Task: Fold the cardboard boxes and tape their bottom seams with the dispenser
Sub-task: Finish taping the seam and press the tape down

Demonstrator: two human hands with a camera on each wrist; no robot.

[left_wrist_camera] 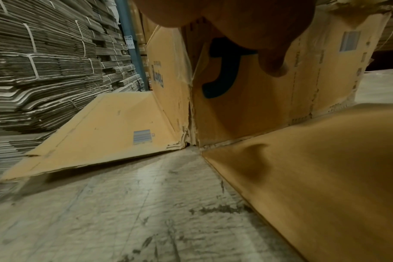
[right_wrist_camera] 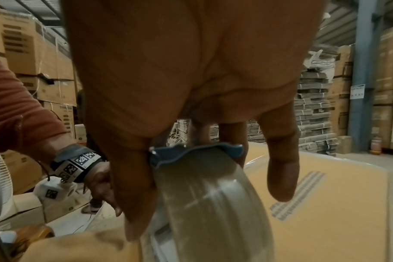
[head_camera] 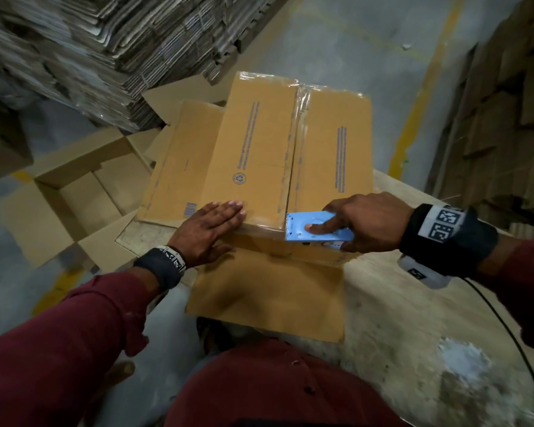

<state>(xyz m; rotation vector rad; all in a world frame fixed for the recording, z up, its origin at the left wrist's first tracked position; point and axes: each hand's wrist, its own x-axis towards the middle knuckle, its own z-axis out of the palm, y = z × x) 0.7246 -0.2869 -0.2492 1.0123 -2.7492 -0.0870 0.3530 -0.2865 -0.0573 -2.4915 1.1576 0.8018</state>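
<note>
While upturned cardboard box (head_camera: 278, 155) sits on scuffed worktable (head_camera: 413, 318), left hand (head_camera: 212, 231) presses flat on flap, right hand (head_camera: 361, 223) grips blue tape dispenser (head_camera: 315, 231) at near seam; strapped flat cartons (head_camera: 90, 50), concrete floor (head_camera: 367, 47) behind.

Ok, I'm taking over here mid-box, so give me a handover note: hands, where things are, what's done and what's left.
Left hand: flat, pressing the near left flap of the brown cardboard box.
Right hand: grips the light blue tape dispenser at the near end of the centre seam.
Done: flaps folded shut; clear tape shows along the seam's far end.
Left: finish and cut the tape at the near edge, then the next box.
</note>
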